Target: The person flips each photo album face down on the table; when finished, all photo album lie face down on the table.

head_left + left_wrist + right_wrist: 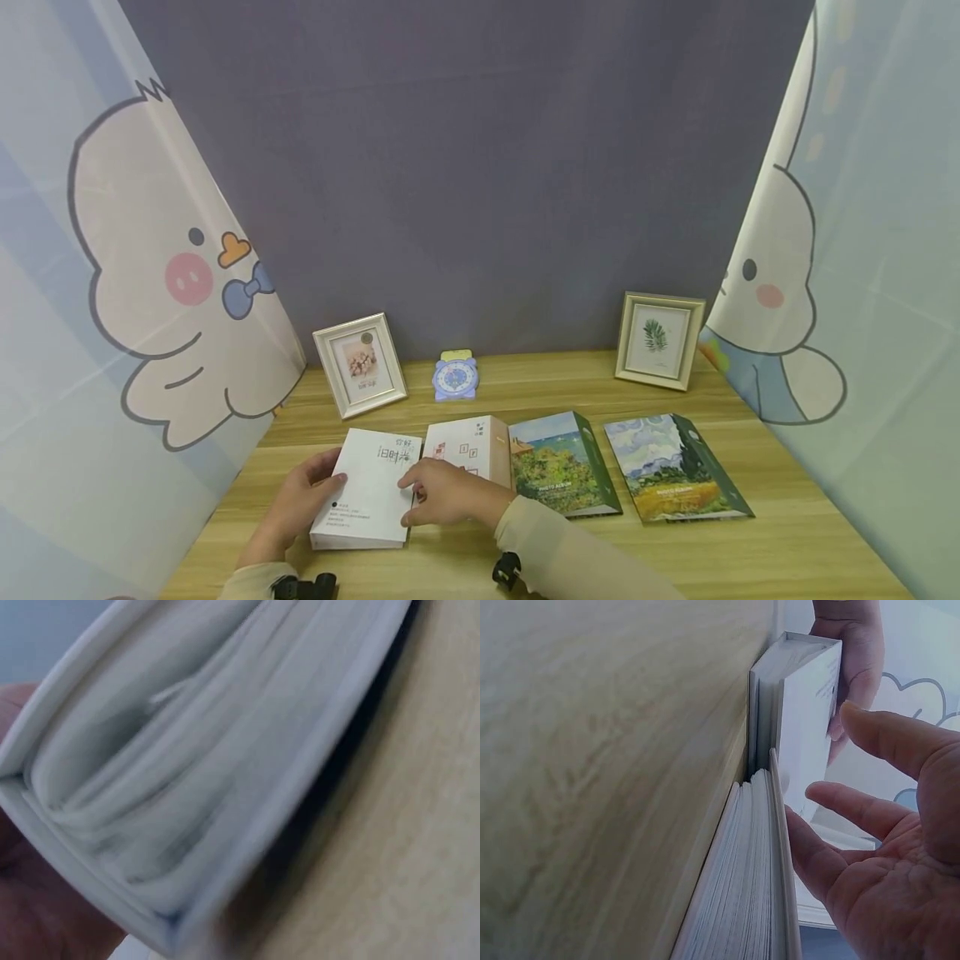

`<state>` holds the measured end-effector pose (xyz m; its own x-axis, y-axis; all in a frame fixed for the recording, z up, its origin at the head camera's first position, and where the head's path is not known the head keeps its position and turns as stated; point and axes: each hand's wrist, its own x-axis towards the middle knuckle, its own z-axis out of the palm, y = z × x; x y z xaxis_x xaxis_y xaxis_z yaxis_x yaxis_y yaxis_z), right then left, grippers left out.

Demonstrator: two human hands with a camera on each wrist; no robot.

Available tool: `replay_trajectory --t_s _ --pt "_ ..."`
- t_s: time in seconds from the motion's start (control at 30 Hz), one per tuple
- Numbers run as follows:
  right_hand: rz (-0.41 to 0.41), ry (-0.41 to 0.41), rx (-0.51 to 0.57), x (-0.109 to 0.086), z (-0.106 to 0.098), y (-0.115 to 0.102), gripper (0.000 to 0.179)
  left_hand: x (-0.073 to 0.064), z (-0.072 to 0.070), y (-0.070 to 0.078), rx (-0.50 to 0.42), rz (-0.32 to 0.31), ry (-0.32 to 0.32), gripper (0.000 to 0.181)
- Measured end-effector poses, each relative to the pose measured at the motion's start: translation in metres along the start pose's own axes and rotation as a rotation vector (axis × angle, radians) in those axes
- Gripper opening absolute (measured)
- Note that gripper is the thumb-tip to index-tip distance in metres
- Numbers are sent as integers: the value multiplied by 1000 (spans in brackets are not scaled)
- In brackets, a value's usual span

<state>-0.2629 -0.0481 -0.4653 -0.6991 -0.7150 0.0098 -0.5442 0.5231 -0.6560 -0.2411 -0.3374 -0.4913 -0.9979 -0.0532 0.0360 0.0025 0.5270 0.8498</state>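
Note:
A white photo album (367,492) with dark Chinese lettering lies at the left of the row of albums. My left hand (296,504) grips its left side, the thumb on the cover and the fingers at the spine. Seen close in the left wrist view, the album's pages (195,757) fan between the covers. Over the album's right part, my right hand (442,493) holds nothing, its thumb and fingers spread apart in the right wrist view. It partly hides a second white album (459,437) with red squares and a beige spine.
Two albums with painted landscape covers, a coastal one (551,475) and a wheat-field one (667,467), lie to the right on the wooden table (810,550). Behind stand a left picture frame (341,379), a small blue clock-like item (455,379) and a right picture frame (626,342).

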Motion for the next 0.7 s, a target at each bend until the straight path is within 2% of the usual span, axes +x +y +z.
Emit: replay_trajectory --t_s 0.23,0.7 --pt "11 3 20 0 3 2 51 -2 -1 6 -19 71 16 53" --pt "29 -3 95 -3 3 3 53 -7 -7 17 -34 79 57 47"
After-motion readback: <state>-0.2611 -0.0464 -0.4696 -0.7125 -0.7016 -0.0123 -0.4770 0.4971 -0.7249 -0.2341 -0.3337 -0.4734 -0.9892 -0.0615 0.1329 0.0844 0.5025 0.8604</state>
